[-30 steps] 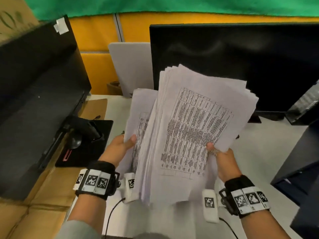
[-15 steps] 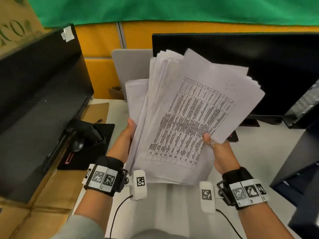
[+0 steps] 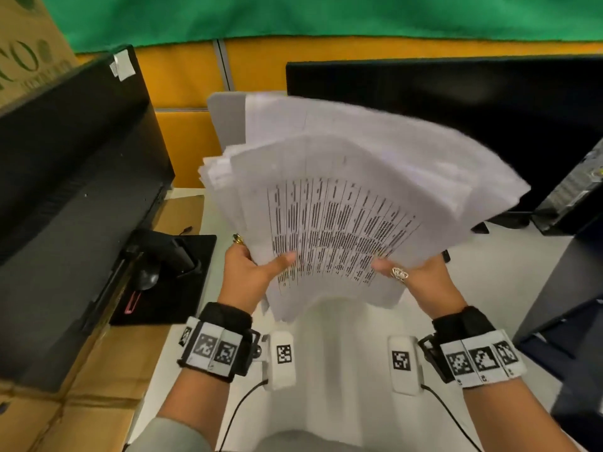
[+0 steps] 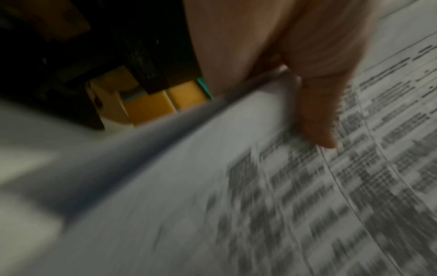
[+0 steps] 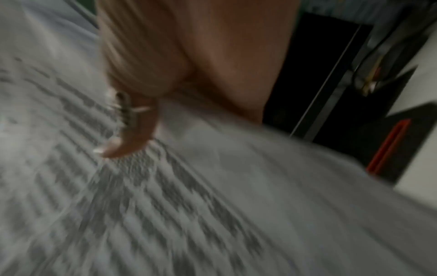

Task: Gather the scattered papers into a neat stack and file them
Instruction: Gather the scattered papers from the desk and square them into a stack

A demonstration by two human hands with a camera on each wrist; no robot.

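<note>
Both hands had the papers (image 3: 342, 203) pinched at the bottom edge, left hand (image 3: 251, 272) and right hand (image 3: 421, 282) each with a thumb on the printed top sheet, fingers underneath. The pile was up in the air over the desk (image 3: 326, 370), fanned out and messy. Half a second earlier it tilted right; now it sat flatter, with the left thumb moved onto the front.
</note>
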